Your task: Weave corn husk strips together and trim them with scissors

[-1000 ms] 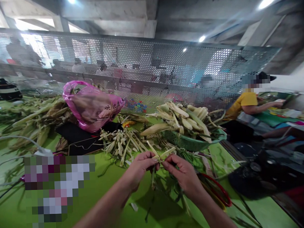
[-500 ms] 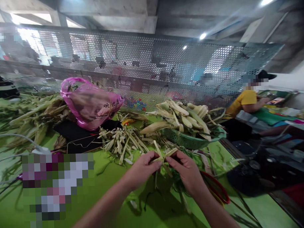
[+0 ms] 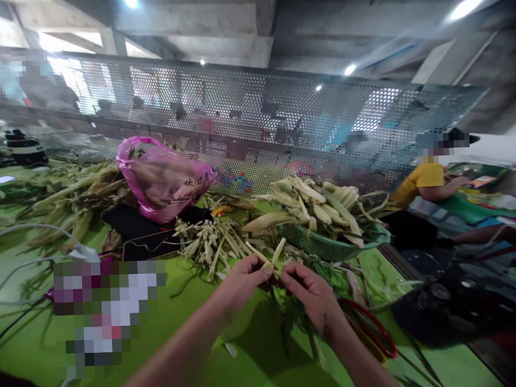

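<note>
Pale corn husk strips [image 3: 278, 250] cross between my two hands above the green table. My left hand [image 3: 249, 274] pinches them between thumb and fingers. From the other side my right hand [image 3: 306, 283] is closed on the same strips, its fingertips almost touching the left ones. Strip ends stick up and out over the fingers, and thin dark ends hang below. Just beyond my hands lies a heap of cut husk pieces [image 3: 211, 240]. To the right of it a green basket [image 3: 327, 244] is piled with corn husks [image 3: 315, 205].
A pink plastic bag [image 3: 162, 183] stands on a dark flat object, with loose husks [image 3: 67, 200] to its left. White cables [image 3: 27, 263] run along the left. A red hoop [image 3: 379, 325] lies by my right forearm. Behind the table rises a perforated metal screen [image 3: 247, 120]; a person in yellow [image 3: 429, 176] sits right.
My hands have drawn closer together, and the husk ends have shifted in the fingers, one now leaning left and one right. The whole view has moved slightly.
</note>
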Demonstrator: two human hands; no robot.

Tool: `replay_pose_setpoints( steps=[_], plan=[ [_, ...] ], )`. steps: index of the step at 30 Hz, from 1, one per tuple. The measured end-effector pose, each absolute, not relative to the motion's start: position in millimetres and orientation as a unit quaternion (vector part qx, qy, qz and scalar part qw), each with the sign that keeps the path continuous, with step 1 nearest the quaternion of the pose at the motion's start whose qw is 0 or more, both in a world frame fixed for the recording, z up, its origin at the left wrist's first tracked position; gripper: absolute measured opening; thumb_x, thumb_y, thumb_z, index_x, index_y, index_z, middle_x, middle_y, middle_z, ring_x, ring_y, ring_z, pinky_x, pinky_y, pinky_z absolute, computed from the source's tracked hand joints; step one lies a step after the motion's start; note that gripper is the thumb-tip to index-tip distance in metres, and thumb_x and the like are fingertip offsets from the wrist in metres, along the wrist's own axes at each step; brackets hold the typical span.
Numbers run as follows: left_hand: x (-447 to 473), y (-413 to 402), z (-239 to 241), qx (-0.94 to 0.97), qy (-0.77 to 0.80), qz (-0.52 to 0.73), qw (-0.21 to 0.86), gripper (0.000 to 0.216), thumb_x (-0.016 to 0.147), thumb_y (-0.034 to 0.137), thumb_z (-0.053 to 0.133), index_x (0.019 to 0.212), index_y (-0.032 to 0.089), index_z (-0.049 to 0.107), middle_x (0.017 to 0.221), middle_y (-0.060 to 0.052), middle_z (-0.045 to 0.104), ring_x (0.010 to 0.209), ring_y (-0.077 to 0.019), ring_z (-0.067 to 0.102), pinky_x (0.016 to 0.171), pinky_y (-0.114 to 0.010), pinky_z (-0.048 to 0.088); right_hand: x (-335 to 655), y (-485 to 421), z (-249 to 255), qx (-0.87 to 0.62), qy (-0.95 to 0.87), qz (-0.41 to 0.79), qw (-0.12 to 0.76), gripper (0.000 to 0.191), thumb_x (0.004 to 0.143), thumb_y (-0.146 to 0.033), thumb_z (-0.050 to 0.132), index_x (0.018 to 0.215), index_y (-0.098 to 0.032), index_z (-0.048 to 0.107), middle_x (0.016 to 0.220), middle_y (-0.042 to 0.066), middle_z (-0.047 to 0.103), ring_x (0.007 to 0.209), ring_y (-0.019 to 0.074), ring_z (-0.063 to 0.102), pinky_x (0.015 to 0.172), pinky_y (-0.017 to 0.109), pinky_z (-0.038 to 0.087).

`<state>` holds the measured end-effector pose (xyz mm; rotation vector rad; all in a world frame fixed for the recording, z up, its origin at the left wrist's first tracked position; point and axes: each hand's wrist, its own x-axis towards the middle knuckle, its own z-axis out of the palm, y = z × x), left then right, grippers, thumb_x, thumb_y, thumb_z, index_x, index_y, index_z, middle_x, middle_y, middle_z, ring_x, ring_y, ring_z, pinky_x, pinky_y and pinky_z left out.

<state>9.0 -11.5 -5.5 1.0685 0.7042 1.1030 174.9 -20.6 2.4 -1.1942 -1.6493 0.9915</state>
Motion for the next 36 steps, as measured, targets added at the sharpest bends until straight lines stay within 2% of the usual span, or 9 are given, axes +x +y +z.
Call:
replay_pose_setpoints(
  steps=[6,9,11,16,22,26,30,34,36],
  plan=[
    [6,-10,-10,0.423,0.321,0.453,0.716,0.018,0.071,0.028,0.066,0.078,0.012,0.061,0.073,-0.004,0.062,0.056,-0.0098,0.055,0.058,-0.024,0.041,182,-13,-6,-0.477,-0.724,0.289,0.406,0.026,0.085,-0.042,0.056,0.070,-0.020,0.061,0.065,0.001,0.057,0.063,0.0169,0.050,0.059,0.028,0.040],
    [5,-9,-11,0.425,0.323,0.445,0.720,0.022,0.072,0.031,0.065,0.083,0.012,0.061,0.073,-0.005,0.064,0.060,-0.0123,0.059,0.064,-0.027,0.046,185,-16,3,-0.458,-0.770,0.145,0.421,0.013,0.082,-0.035,0.062,0.083,-0.022,0.065,0.083,0.006,0.064,0.080,0.0225,0.056,0.074,0.035,0.044],
    [5,-9,-12,0.435,0.329,0.440,0.714,0.023,0.073,0.032,0.064,0.083,0.012,0.061,0.073,-0.005,0.065,0.060,-0.0125,0.059,0.064,-0.027,0.046,183,-20,10,-0.432,-0.792,0.072,0.425,0.014,0.081,-0.030,0.064,0.094,-0.024,0.065,0.095,0.007,0.065,0.093,0.0255,0.055,0.083,0.039,0.043],
    [8,-8,-11,0.436,0.366,0.465,0.679,0.020,0.071,0.032,0.065,0.070,0.013,0.056,0.062,0.001,0.055,0.055,-0.0085,0.048,0.053,-0.021,0.035,171,-32,9,-0.337,-0.875,0.020,0.347,0.017,0.085,-0.017,0.058,0.099,-0.025,0.065,0.091,0.004,0.065,0.090,0.0211,0.055,0.079,0.035,0.042],
    [12,-9,-14,0.415,0.345,0.474,0.696,0.019,0.068,0.029,0.066,0.070,0.012,0.059,0.066,0.000,0.056,0.060,-0.0095,0.047,0.060,-0.022,0.036,161,-34,-6,-0.321,-0.899,-0.086,0.285,0.021,0.087,-0.015,0.053,0.102,-0.023,0.066,0.100,0.005,0.067,0.095,0.0225,0.054,0.084,0.038,0.036],
    [14,-6,-20,0.441,0.320,0.496,0.675,0.014,0.067,0.025,0.066,0.070,0.012,0.061,0.068,-0.001,0.058,0.065,-0.0115,0.050,0.066,-0.024,0.039,161,-36,-2,-0.299,-0.893,-0.110,0.318,0.022,0.086,-0.013,0.056,0.104,-0.024,0.064,0.096,0.002,0.071,0.088,0.0201,0.057,0.083,0.036,0.035],
    [15,-5,-19,0.429,0.311,0.511,0.677,0.018,0.066,0.025,0.070,0.076,0.013,0.062,0.071,-0.001,0.060,0.069,-0.0126,0.053,0.070,-0.026,0.041,164,-36,5,-0.353,-0.850,-0.086,0.381,0.018,0.085,-0.015,0.059,0.098,-0.024,0.066,0.090,0.002,0.071,0.085,0.0202,0.058,0.079,0.036,0.037],
    [17,-9,-12,0.415,0.285,0.485,0.716,0.028,0.067,0.033,0.074,0.082,0.012,0.063,0.077,-0.004,0.063,0.069,-0.0138,0.058,0.077,-0.031,0.046,171,-31,4,-0.434,-0.785,-0.006,0.442,0.005,0.085,-0.025,0.060,0.086,-0.023,0.065,0.090,0.004,0.068,0.088,0.0220,0.057,0.080,0.036,0.040],
    [17,-11,-9,0.412,0.283,0.477,0.723,0.032,0.066,0.035,0.075,0.085,0.012,0.063,0.082,-0.005,0.064,0.069,-0.0141,0.061,0.079,-0.033,0.048,174,-28,1,-0.466,-0.745,0.074,0.471,0.010,0.085,-0.030,0.061,0.082,-0.022,0.064,0.085,0.004,0.066,0.084,0.0217,0.057,0.077,0.035,0.043]
  ],
)
